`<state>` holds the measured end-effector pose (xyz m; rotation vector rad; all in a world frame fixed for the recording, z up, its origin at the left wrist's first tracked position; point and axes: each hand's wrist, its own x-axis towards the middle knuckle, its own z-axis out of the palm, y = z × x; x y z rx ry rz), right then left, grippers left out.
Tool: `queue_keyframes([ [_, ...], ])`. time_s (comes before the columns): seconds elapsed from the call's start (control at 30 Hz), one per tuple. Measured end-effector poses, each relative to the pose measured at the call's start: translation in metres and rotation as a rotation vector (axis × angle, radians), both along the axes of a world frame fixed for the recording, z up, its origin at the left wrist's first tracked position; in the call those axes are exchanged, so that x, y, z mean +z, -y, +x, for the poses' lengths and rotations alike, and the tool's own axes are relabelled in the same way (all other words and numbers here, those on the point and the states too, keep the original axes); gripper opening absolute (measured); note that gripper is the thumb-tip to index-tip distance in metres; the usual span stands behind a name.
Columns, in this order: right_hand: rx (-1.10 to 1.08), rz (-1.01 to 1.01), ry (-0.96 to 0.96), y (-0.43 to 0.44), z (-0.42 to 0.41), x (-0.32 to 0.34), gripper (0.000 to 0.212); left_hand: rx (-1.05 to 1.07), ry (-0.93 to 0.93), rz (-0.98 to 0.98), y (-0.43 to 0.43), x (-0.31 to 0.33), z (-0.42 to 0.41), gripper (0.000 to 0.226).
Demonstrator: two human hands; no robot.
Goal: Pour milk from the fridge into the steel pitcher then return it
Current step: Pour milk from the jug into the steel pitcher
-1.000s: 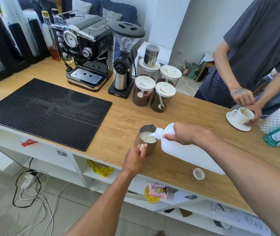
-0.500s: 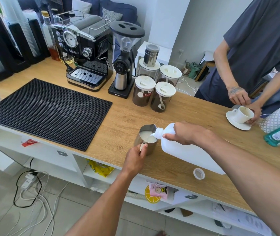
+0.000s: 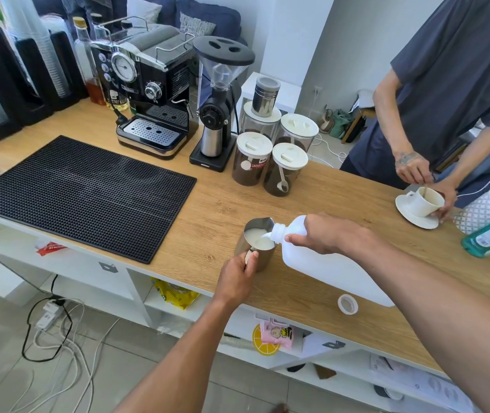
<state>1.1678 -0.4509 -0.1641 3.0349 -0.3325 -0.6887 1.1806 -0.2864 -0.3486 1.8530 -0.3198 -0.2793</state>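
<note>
Two hands engaged. Right hand [image 3: 327, 235] clasps the milk jug [image 3: 330, 272] high on its shoulder, just behind the neck, fingers curled over the top. The jug is tipped steeply away from the grip, mouth over the rim of the steel pitcher [image 3: 241, 244]. A thin white stream runs in. Left hand [image 3: 238, 272] is closed round the pitcher's handle on the near side, and the pitcher stands upright on the wooden counter [image 3: 226, 201]. Milk [image 3: 255, 238] inside stands fairly high, judged past halfway, so the pour looks close to done.

Handling, judged: the jug is opaque plastic and large, its bulk trailing behind and below the right hand. Whether its base rests on the counter, cannot tell. Likely heavy if well filled, and the walls may flex under a squeeze. A hold near the neck steers the spout but leaves the weight hanging, so righting it wants a slow roll of the wrist, no jerk. Cold plastic may be damp and slippery. The pitcher is rigid smooth steel and could tip if nudged at the rim. The handle is the right place, as held.

Loose cap [image 3: 347, 304] lies on the counter below the jug, nearer than the right hand, close to the edge. Needs refitting before the fridge trip.

Beyond the right hand, another person stirs a cup [image 3: 425, 201] on a saucer, well apart.
</note>
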Motion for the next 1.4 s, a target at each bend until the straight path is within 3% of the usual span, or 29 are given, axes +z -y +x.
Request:
queue_keyframes([
  [1.4, -0.008, 0.017, -0.004, 0.0013, 0.0009, -0.0001, 0.047, 0.001, -0.005, -0.002, -0.0010, 0.0036, -0.0010, 0.046],
])
